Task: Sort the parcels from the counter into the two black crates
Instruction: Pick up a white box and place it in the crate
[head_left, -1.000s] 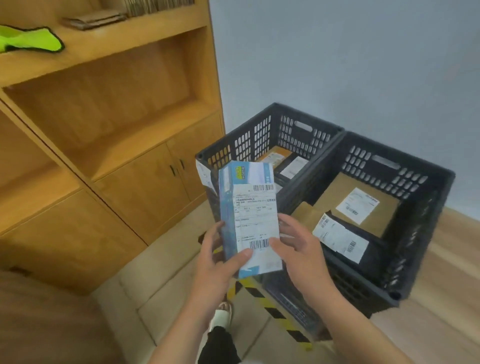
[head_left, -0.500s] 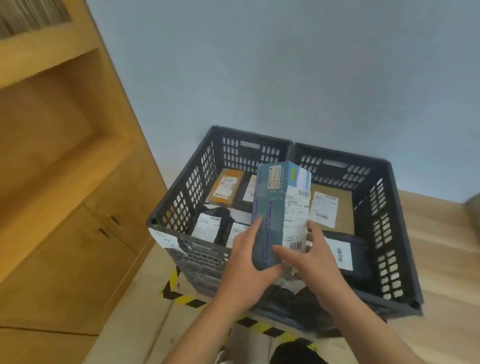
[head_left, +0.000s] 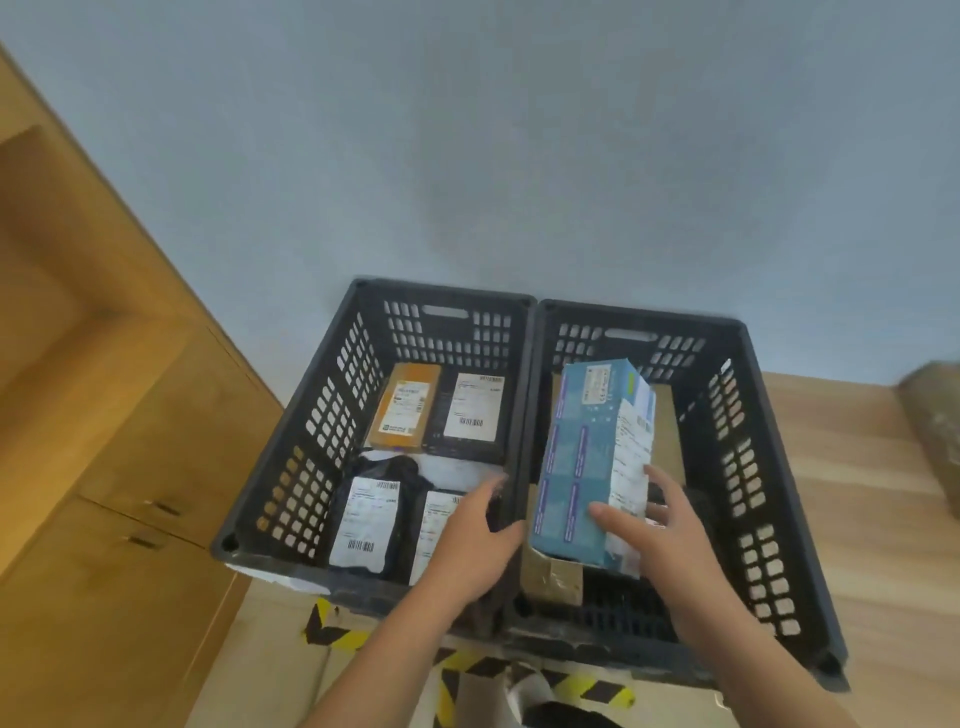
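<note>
Since the earlier frame the left hand (head_left: 475, 543) has let go of the blue box (head_left: 584, 467), which has swung right and now stands tilted inside the right crate (head_left: 756, 467). The right hand (head_left: 662, 530) alone grips it, thumb on the blue face and fingers on the labelled side. The left hand's fingers curl over the inner rim of the left crate (head_left: 291, 467), where the two crates meet. That crate holds an orange parcel (head_left: 405, 408) and black labelled bags (head_left: 363, 519). A brown carton (head_left: 667, 421) lies beneath the box.
</note>
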